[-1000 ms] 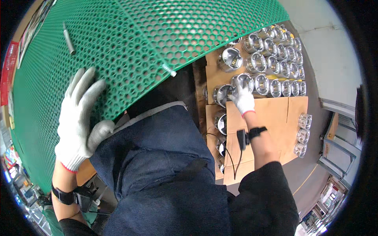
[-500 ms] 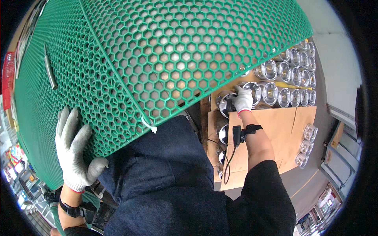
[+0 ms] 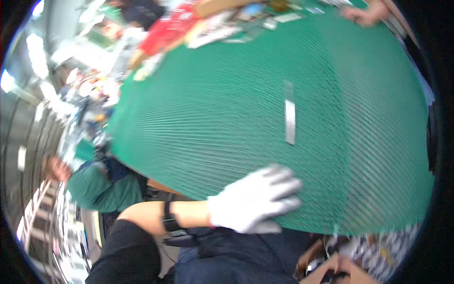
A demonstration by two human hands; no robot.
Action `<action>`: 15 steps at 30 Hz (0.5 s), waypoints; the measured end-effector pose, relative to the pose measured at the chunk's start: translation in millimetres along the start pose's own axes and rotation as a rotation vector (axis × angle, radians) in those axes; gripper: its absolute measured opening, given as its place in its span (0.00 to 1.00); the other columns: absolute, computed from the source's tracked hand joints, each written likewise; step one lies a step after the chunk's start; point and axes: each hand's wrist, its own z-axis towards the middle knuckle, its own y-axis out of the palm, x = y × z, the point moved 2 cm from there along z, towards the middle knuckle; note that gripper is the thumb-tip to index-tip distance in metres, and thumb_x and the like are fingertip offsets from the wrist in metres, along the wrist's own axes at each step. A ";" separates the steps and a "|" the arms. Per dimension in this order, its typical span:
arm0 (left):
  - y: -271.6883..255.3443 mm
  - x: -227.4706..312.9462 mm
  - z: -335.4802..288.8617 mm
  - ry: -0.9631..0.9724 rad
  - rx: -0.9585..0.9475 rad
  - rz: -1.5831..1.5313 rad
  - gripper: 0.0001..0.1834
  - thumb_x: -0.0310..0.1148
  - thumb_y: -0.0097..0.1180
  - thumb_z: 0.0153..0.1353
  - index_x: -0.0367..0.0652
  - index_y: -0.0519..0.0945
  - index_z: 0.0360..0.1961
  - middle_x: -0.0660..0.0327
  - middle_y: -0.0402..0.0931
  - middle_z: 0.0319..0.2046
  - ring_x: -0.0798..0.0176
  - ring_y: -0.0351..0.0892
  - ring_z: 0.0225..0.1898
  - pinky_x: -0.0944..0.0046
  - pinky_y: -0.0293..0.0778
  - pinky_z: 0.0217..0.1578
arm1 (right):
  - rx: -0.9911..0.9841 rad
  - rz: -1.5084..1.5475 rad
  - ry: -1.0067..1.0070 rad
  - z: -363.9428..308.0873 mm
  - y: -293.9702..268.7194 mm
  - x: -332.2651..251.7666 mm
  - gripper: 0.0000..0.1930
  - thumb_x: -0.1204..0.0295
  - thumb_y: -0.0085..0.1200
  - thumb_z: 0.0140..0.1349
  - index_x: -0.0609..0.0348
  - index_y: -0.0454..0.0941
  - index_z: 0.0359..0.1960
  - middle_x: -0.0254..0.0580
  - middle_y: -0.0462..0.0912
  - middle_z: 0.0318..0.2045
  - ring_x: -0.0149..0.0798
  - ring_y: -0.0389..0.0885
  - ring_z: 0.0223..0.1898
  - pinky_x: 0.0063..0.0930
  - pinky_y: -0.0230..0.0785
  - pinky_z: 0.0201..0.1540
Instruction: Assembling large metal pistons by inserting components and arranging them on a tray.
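Observation:
My left hand point(image 3: 257, 199), in a white knit glove with greyish fingertips, rests palm down near the front edge of the green honeycomb mat point(image 3: 227, 113). Its fingers are spread and hold nothing. Beyond the fingertips, a short silver metal rod point(image 3: 290, 122) lies on the mat. At the lower right edge my right forearm point(image 3: 347, 263) seems to show, with a dark strap on it. The glove there is smeared among metal pistons point(image 3: 390, 251), so its fingers cannot be made out.
Cardboard point(image 3: 366, 274) lies by the pistons. Across the mat, another person's bare hand point(image 3: 366, 15) is at its far right edge. A co-worker in green point(image 3: 101, 187) is at the left. A red bin point(image 3: 170, 27) and blurred small items line the far edge.
The view has swung left, so the mat, rod and left hand appear farther right. My left hand stays spread on the mat. The pistons and right arm have slid to the lower right edge.

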 end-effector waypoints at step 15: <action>13.2 2.7 -28.3 0.070 0.230 0.058 0.37 0.41 0.67 0.45 0.37 0.70 0.56 0.43 0.62 0.62 0.36 0.59 0.66 0.39 0.55 0.67 | 0.001 -0.176 -0.201 -37.7 -96.1 -118.0 0.25 0.62 0.60 0.53 0.54 0.79 0.54 0.50 0.84 0.43 0.51 0.82 0.45 0.38 0.74 0.52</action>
